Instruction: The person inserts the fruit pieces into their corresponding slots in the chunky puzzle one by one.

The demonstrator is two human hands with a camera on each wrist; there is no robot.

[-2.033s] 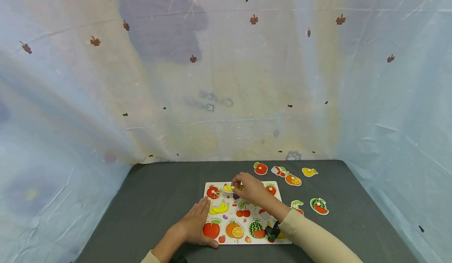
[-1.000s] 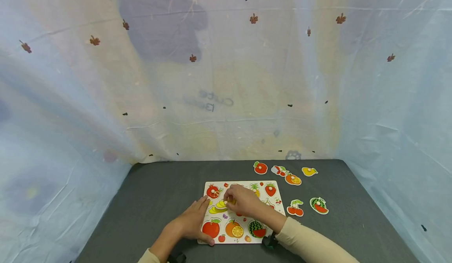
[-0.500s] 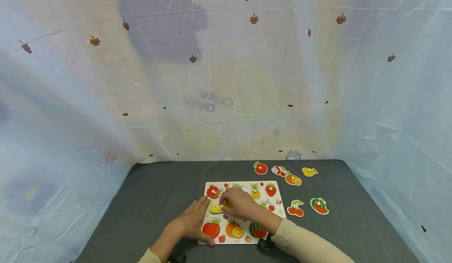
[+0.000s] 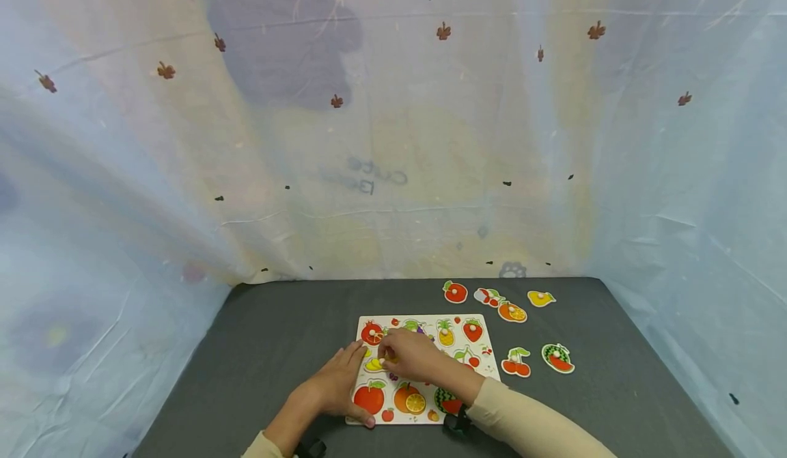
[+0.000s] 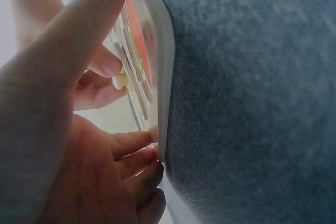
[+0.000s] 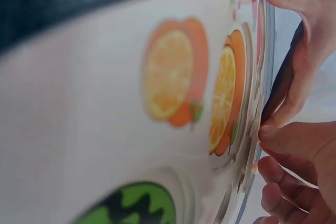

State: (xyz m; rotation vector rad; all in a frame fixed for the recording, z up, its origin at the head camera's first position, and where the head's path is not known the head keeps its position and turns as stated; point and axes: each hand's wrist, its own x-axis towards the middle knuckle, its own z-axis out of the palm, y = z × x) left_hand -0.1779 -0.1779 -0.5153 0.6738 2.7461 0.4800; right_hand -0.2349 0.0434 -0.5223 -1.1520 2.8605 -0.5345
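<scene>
A white fruit puzzle board (image 4: 430, 318) lies on the dark table. My left hand (image 4: 328, 386) rests along its left edge, fingers extended and thumb at the near corner. With thumb and fingertips, my right hand (image 4: 412, 355) pinches the banana puzzle piece (image 4: 374, 365) over the left part of the board, at the banana picture. A small pale knob (image 5: 119, 81) shows between the right fingertips in the left wrist view. The right hand covers part of the piece and the board's middle. Pomegranate (image 4: 371, 333), pineapple (image 4: 445, 333) and strawberry (image 4: 473, 330) pieces sit in the far row.
Right of the board lie a cherry piece (image 4: 516, 363) and a watermelon piece (image 4: 558, 359). Farther back are a red fruit piece (image 4: 455, 292), a red-and-white piece (image 4: 488, 297), an orange piece (image 4: 512, 312) and a yellow pear-like piece (image 4: 541, 299). A patterned curtain (image 4: 393, 137) hangs behind the table.
My right hand has moved nearer and to the left with the banana piece, from the board's far row to the banana picture. My left hand stays at the left edge.
</scene>
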